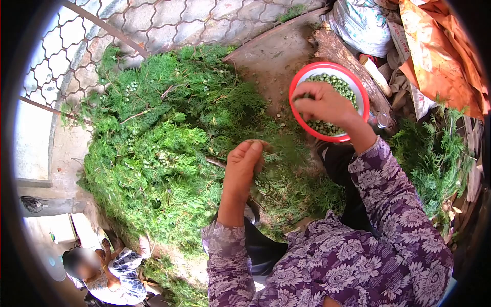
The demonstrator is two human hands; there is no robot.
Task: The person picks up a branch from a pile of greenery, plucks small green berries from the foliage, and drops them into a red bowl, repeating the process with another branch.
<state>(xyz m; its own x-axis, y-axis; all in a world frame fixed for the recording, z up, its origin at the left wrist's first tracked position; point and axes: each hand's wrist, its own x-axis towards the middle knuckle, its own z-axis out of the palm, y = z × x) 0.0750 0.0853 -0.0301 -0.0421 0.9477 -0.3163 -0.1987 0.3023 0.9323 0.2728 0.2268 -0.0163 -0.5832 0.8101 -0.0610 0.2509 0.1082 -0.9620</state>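
My left hand (245, 159) is closed on a green sprig (279, 153) in front of the heap of cut branches (158, 148). Over a red-rimmed basin (364, 97) my right hand (326, 105) is held with thumb and fingers curled toward each other; what lies between them, if anything, is too small to make out. Small round green cones (332, 81) fill much of the basin, partly hidden by this hand.
Metal lattice (169, 25) runs along the top left. A log (353, 61), a white sack (363, 25) and an orange sheet (440, 51) lie upper right. More green branches (429, 158) are at right. Another person (115, 273) sits lower left.
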